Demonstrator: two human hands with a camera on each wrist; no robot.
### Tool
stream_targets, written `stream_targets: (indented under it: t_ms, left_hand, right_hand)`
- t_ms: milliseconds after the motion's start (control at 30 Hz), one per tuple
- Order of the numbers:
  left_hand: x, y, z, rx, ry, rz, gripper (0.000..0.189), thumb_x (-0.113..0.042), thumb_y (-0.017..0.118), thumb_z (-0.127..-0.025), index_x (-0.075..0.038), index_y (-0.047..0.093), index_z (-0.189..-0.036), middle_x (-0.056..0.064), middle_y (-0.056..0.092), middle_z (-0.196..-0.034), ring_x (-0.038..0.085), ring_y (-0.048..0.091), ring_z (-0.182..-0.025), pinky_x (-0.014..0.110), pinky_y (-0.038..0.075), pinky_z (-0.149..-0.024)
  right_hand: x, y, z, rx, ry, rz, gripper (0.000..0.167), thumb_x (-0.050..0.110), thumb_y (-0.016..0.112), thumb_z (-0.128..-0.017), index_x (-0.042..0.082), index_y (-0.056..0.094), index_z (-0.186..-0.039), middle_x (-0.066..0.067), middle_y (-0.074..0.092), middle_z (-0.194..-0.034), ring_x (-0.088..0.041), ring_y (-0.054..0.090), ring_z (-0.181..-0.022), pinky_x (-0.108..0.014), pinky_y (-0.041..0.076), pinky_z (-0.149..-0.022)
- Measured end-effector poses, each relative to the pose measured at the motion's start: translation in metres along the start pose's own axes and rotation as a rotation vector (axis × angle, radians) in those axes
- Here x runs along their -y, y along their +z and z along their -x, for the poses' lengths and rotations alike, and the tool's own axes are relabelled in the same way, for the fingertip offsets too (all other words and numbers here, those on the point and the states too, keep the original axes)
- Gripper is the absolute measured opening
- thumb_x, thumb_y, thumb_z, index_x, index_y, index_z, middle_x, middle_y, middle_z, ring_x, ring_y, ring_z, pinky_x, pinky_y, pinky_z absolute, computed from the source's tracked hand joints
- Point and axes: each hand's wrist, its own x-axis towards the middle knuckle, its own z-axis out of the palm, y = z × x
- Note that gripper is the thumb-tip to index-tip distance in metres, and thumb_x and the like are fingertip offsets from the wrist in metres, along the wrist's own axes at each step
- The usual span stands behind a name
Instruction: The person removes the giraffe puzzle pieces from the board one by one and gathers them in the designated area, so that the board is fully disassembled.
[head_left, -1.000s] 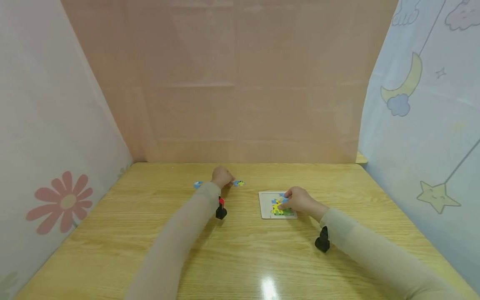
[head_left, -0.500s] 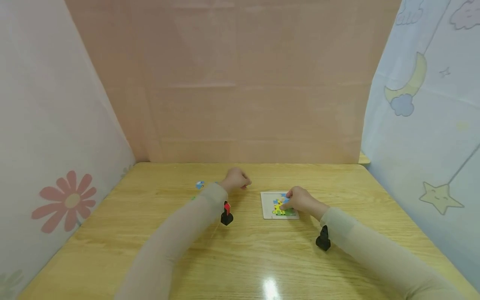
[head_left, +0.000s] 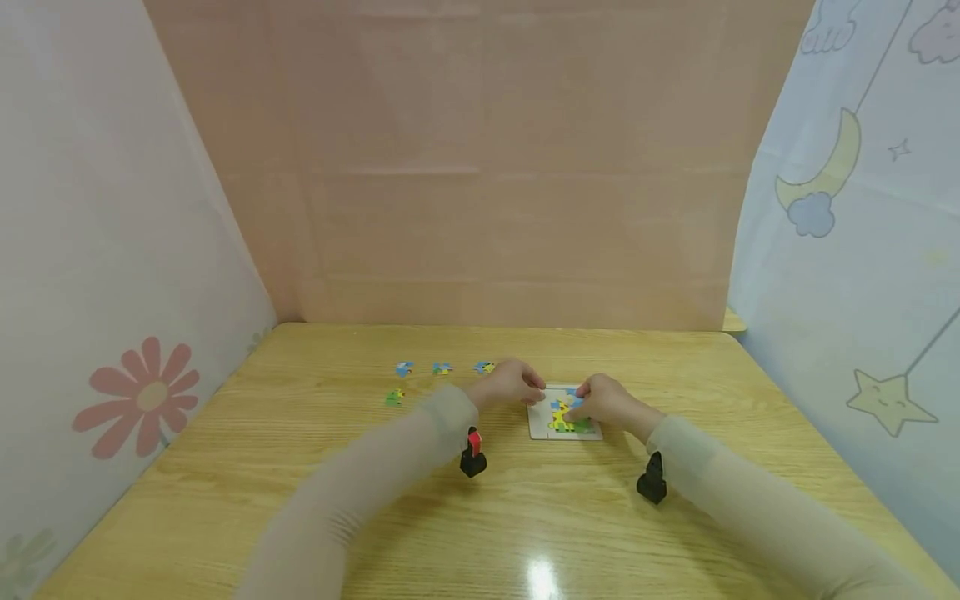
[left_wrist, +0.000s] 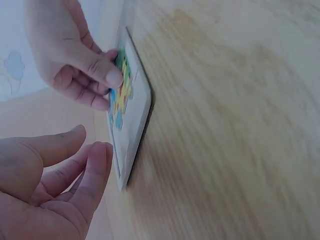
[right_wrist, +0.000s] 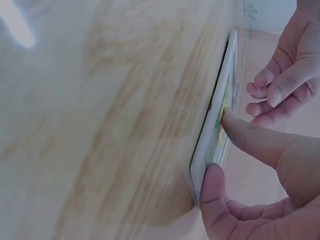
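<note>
My right hand (head_left: 611,406) holds a small white jigsaw board (head_left: 537,423) at its right side. In the right wrist view its thumb (right_wrist: 255,141) rests on the puzzle picture while the curled index finger (right_wrist: 214,187) meets the board's edge. A partly assembled giraffe picture (head_left: 559,414), yellow with green and blue, lies on the board, partly covered by that hand. Over the board's upper left corner hovers my left hand (head_left: 512,383). Thumb and fingers are loosely bent, with a gap and nothing visible between them in the left wrist view.
Several loose jigsaw pieces lie left of the board: a blue-and-white one (head_left: 404,368), a blue one with yellow (head_left: 442,368), another (head_left: 482,367) beside my left hand, and a green one (head_left: 394,397) nearer. A brown sheet (head_left: 480,167) closes the table's back.
My left hand has moved right, from among the loose pieces to the board's upper left corner, uncovering pieces behind it. The right hand keeps its place on the board.
</note>
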Motion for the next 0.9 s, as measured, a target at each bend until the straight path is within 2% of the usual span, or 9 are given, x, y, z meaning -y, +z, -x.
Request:
stream_targets:
  t_ms: [200,467,633,900]
  left_hand:
    - [0.001,0.017,-0.003,0.017,0.007,-0.087,0.021,-0.012,0.069,-0.09,-0.002,0.07,-0.108,0.005,0.071,-0.1,0.012,0.065,-0.08,0.026,0.054,-0.078]
    - [0.0,0.028,-0.004,0.0,0.025,-0.112,0.027,-0.009,0.068,-0.09,0.0,0.068,-0.116,0.008,0.07,-0.112,0.012,0.066,-0.075,0.022,0.055,-0.07]
    - [0.001,0.033,-0.008,-0.028,0.022,-0.128,0.023,-0.009,0.069,-0.089,-0.003,0.07,-0.111,0.005,0.071,-0.099,0.01,0.064,-0.069,0.02,0.053,-0.064]
    - [0.004,0.037,-0.012,-0.115,0.001,-0.041,0.011,-0.006,0.068,-0.088,-0.005,0.071,-0.098,0.003,0.068,-0.078,0.01,0.059,-0.063,0.019,0.047,-0.055]
  right_hand:
    - [0.0,0.001,0.001,0.02,-0.008,0.002,0.059,0.018,0.084,-0.076,-0.011,0.051,-0.116,-0.015,0.056,-0.101,-0.017,0.051,-0.065,-0.027,0.046,-0.061]
    - [0.004,0.0,0.003,0.015,-0.008,0.005,0.059,0.018,0.084,-0.076,-0.011,0.051,-0.117,-0.015,0.058,-0.102,-0.019,0.053,-0.07,-0.026,0.047,-0.061]
    - [0.002,0.0,0.002,0.014,-0.006,-0.003,0.059,0.017,0.084,-0.076,-0.01,0.051,-0.117,-0.015,0.057,-0.101,-0.019,0.053,-0.071,-0.027,0.047,-0.061]
    - [0.001,0.002,0.001,0.012,-0.006,0.001,0.06,0.018,0.084,-0.076,-0.01,0.051,-0.117,-0.016,0.057,-0.101,-0.019,0.054,-0.069,-0.028,0.048,-0.06]
